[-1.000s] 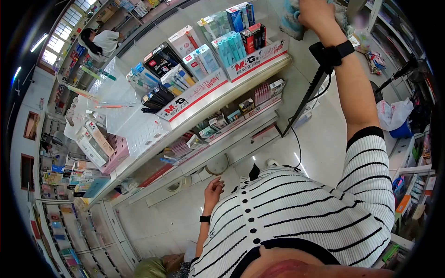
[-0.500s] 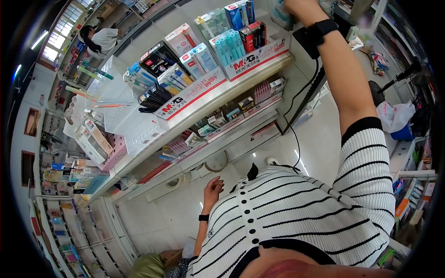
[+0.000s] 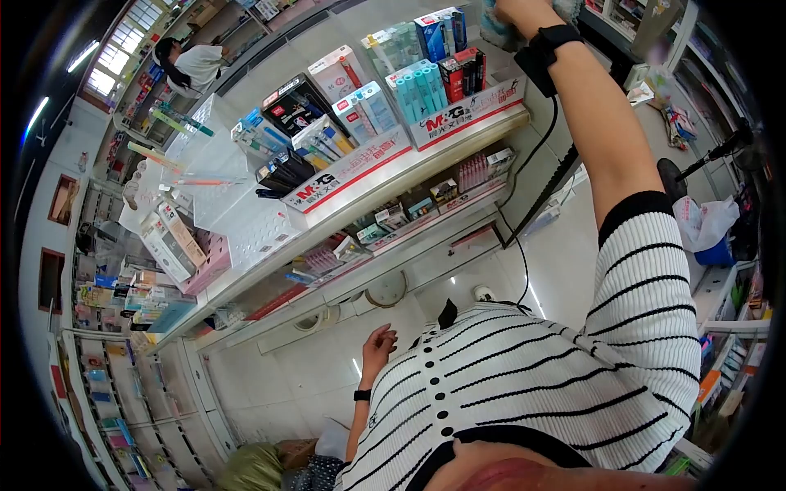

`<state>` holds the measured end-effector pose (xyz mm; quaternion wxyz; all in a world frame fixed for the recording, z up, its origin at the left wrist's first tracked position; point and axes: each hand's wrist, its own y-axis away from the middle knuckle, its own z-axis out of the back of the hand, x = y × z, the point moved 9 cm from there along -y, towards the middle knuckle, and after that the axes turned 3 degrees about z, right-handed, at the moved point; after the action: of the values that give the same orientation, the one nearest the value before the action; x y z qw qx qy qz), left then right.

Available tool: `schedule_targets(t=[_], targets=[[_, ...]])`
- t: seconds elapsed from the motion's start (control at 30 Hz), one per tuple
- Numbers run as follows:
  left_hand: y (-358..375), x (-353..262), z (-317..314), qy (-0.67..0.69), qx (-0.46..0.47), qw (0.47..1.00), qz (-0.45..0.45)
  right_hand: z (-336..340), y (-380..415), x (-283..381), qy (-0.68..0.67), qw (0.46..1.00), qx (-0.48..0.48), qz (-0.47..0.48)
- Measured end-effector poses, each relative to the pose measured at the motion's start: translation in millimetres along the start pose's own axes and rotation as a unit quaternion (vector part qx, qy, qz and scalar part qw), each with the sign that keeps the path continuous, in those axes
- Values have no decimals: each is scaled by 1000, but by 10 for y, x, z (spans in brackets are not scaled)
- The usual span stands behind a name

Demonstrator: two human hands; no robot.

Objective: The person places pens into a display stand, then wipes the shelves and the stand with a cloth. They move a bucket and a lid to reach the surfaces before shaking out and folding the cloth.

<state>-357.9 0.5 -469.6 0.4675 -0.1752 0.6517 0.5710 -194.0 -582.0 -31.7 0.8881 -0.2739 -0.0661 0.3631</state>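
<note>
At the top edge of the head view, my right hand (image 3: 524, 11) is closed on a fluffy blue-grey cloth (image 3: 496, 29), which shows on both sides of it. The fingertips are partly cut off by the frame. A black band with a dark box-like device (image 3: 536, 72) sits at that wrist, just beyond the right end of the pen display. My left hand (image 3: 377, 349) hangs low beside my striped top, fingers loosely bent and holding nothing. Nearest to it is the base of the display counter (image 3: 327, 282).
Boxes of pens (image 3: 422, 88) stand behind printed strips on the counter top. Clear acrylic stands (image 3: 246, 221) and a pink perforated box (image 3: 206, 266) are at its left end. A black cable (image 3: 524, 266) runs down to the floor. Another person (image 3: 196, 65) is at the far shelves.
The counter and its pens sit slightly farther right and lower in view. My right hand stays on the cloth near the top edge; my left hand hardly moves.
</note>
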Motion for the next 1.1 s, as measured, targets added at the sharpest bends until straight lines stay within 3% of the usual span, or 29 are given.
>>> schedule_targets(t=[0.07, 0.17, 0.2, 0.3, 0.5, 0.57, 0.67, 1.1], targets=[[19, 14, 1, 2, -6, 1000, 2, 67, 54, -14, -23, 995, -95, 25], [24, 81, 18, 23, -3, 1000, 6, 192, 157, -20, -23, 994, -64, 81], [18, 91, 19, 22, 3, 1000, 4, 113, 142, -43, -18, 988, -116, 105], [-29, 135, 48, 23, 11, 1000, -1, 234, 279, -90, -11, 991, -63, 115], [-127, 109, 78, 4, 30, 1000, -9, 366, 605, -177, 78, 985, -69, 140], [-135, 83, 74, -11, 28, 1000, -8, 454, 675, -287, 31, 984, -136, 109], [-158, 98, 86, -9, 32, 999, -11, 486, 765, -315, 41, 978, -160, 129], [-342, 144, 140, -14, 49, 999, -10, 592, 960, -388, 43, 991, -60, 108]])
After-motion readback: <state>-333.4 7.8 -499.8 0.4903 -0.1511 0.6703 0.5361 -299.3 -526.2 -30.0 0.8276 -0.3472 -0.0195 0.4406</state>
